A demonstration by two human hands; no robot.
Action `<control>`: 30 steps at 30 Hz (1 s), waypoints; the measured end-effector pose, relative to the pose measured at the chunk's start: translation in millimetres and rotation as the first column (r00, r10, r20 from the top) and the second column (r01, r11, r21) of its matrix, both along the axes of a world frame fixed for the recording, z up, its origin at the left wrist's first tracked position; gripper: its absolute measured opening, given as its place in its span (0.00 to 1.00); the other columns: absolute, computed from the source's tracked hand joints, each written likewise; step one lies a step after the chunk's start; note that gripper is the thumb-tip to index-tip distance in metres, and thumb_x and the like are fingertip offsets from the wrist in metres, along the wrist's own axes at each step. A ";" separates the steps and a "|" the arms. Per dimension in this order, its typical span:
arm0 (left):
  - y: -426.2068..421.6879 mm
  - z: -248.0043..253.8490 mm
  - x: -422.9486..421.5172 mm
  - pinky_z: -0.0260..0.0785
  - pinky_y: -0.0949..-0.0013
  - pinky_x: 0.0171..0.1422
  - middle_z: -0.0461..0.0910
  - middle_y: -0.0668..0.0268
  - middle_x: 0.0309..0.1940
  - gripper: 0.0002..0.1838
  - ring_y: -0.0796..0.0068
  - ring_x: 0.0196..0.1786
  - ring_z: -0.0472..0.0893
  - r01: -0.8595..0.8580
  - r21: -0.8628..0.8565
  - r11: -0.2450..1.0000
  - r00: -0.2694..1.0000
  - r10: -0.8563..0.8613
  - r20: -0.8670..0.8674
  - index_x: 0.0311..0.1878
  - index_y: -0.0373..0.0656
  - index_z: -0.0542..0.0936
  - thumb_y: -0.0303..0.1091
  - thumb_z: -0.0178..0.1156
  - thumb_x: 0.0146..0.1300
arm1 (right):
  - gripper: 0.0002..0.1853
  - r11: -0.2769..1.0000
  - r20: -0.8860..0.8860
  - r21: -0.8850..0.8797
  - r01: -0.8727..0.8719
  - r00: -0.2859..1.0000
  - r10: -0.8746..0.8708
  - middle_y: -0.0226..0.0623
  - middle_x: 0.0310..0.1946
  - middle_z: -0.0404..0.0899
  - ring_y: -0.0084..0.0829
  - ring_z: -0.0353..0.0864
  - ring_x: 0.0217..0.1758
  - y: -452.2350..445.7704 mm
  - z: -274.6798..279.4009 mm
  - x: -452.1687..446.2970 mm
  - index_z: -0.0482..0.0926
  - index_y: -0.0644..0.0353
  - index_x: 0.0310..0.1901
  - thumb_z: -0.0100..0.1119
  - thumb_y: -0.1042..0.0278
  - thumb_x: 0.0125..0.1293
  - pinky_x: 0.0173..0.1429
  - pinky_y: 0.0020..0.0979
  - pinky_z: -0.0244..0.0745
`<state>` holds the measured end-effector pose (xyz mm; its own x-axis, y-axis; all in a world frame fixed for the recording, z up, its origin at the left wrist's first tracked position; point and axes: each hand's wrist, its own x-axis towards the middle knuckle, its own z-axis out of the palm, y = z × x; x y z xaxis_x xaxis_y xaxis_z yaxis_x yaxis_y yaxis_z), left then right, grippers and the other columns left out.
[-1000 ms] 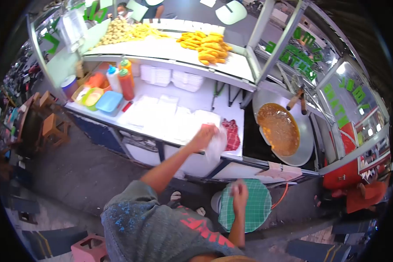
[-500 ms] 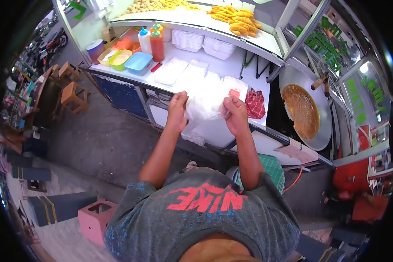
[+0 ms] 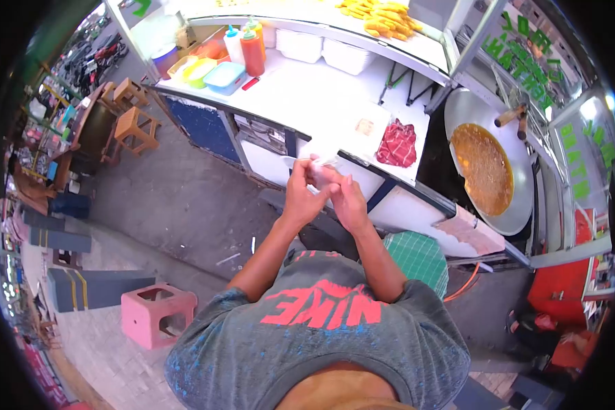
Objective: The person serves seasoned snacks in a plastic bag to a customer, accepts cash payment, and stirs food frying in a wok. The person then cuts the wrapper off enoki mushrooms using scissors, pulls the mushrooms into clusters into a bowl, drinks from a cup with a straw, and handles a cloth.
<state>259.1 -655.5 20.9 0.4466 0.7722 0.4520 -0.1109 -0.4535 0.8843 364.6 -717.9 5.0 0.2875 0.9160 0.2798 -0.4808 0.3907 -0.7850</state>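
Note:
Close together in front of the counter's edge, both my hands pinch a thin white plastic bag. My left hand (image 3: 306, 197) has its fingers closed on the bag's left part, and my right hand (image 3: 347, 199) grips it from the right, fingertips nearly meeting. The white bag (image 3: 322, 161) is crumpled and overexposed, so its outline is unclear. Beyond it on the white counter (image 3: 293, 113) lies a stack of white bags with a faint printed patch (image 3: 365, 126). A red checked cloth (image 3: 397, 144) is just right of that stack.
Sauce bottles (image 3: 253, 53), a blue container (image 3: 225, 78) and white foam boxes (image 3: 347, 57) stand at the counter's back. At right is a wok of bubbling oil (image 3: 483, 169). Below it is a round green checked cover (image 3: 417, 258). A pink stool (image 3: 158, 316) stands at lower left.
My right hand came from the bag stack, and both hands spread the bag apart. Now they have drawn together and nearer my body, with the bag bunched between them. The view has shifted too.

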 end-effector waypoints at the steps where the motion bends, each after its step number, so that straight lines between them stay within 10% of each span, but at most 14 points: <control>1: 0.4 -9.0 4.6 0.67 0.72 0.38 0.76 0.64 0.34 0.12 0.80 0.36 0.74 -0.006 -0.060 0.998 0.997 0.010 0.070 0.36 0.37 0.74 0.35 0.66 0.60 | 0.27 0.997 -0.117 -0.014 -0.071 0.991 0.069 0.44 0.57 0.73 0.32 0.69 0.62 -3.2 -2.7 1.1 0.70 0.74 0.59 0.38 0.55 0.76 0.68 0.33 0.59; 4: 11.8 -16.6 -6.5 0.69 0.69 0.35 0.77 0.60 0.33 0.06 0.68 0.32 0.77 -0.059 -0.023 0.998 0.971 0.052 -0.235 0.36 0.38 0.75 0.30 0.61 0.62 | 0.25 0.984 -0.168 -0.029 -0.178 0.971 0.171 0.45 0.61 0.70 0.37 0.68 0.66 -9.5 -7.0 12.8 0.64 0.75 0.62 0.41 0.61 0.74 0.73 0.36 0.56; 8: 8.2 -3.1 -1.6 0.69 0.64 0.38 0.76 0.57 0.30 0.02 0.60 0.34 0.79 -0.102 0.442 0.891 0.991 0.132 -0.037 0.34 0.36 0.75 0.22 0.57 0.57 | 0.18 0.963 -0.127 -0.262 -0.060 0.992 0.027 0.41 0.52 0.76 0.32 0.76 0.58 0.3 -20.4 11.7 0.72 0.70 0.56 0.46 0.78 0.65 0.65 0.32 0.68; 10: -4.7 -9.9 -0.9 0.69 0.61 0.37 0.75 0.56 0.28 0.03 0.55 0.34 0.78 0.005 0.410 0.912 0.987 0.062 -0.151 0.34 0.36 0.77 0.22 0.58 0.55 | 0.15 0.943 -0.257 -0.303 -0.139 0.964 0.060 0.39 0.47 0.79 0.30 0.79 0.53 -1.9 -29.9 17.0 0.74 0.69 0.52 0.45 0.80 0.64 0.61 0.32 0.72; 14: -21.9 -44.7 3.0 0.68 0.60 0.34 0.75 0.57 0.27 0.02 0.54 0.30 0.77 0.103 0.259 0.960 0.936 -0.006 -0.352 0.33 0.37 0.78 0.24 0.59 0.56 | 0.13 0.911 -0.520 -0.241 0.336 0.748 -0.413 0.38 0.43 0.80 0.30 0.81 0.45 5.9 -38.8 22.3 0.74 0.65 0.51 0.45 0.79 0.67 0.53 0.30 0.75; 19: -19.6 -36.6 20.3 0.70 0.67 0.31 0.76 0.60 0.25 0.03 0.64 0.28 0.78 -0.050 0.238 0.970 0.983 0.091 -0.163 0.34 0.37 0.80 0.22 0.61 0.55 | 0.22 0.983 -0.639 -0.120 -0.137 0.768 0.029 0.41 0.53 0.74 0.34 0.74 0.56 -16.9 -24.0 9.9 0.68 0.62 0.58 0.41 0.52 0.74 0.62 0.38 0.69; 25: -26.8 -45.4 17.5 0.69 0.65 0.31 0.76 0.58 0.25 0.04 0.61 0.28 0.78 0.093 0.314 0.945 0.973 -0.020 -0.229 0.34 0.38 0.80 0.23 0.62 0.53 | 0.21 0.980 -0.523 -0.173 0.100 0.834 -0.178 0.33 0.53 0.74 0.31 0.73 0.57 1.2 -58.1 35.4 0.69 0.57 0.59 0.38 0.52 0.75 0.62 0.34 0.68; 30: -27.9 -44.8 27.1 0.67 0.68 0.28 0.75 0.60 0.23 0.03 0.68 0.24 0.75 0.013 0.204 0.979 0.990 0.016 -0.137 0.32 0.36 0.80 0.24 0.64 0.54 | 0.11 0.992 -0.569 -0.126 -0.027 0.821 -0.050 0.34 0.46 0.76 0.27 0.75 0.49 -12.5 -33.4 32.7 0.73 0.57 0.50 0.53 0.66 0.68 0.52 0.28 0.71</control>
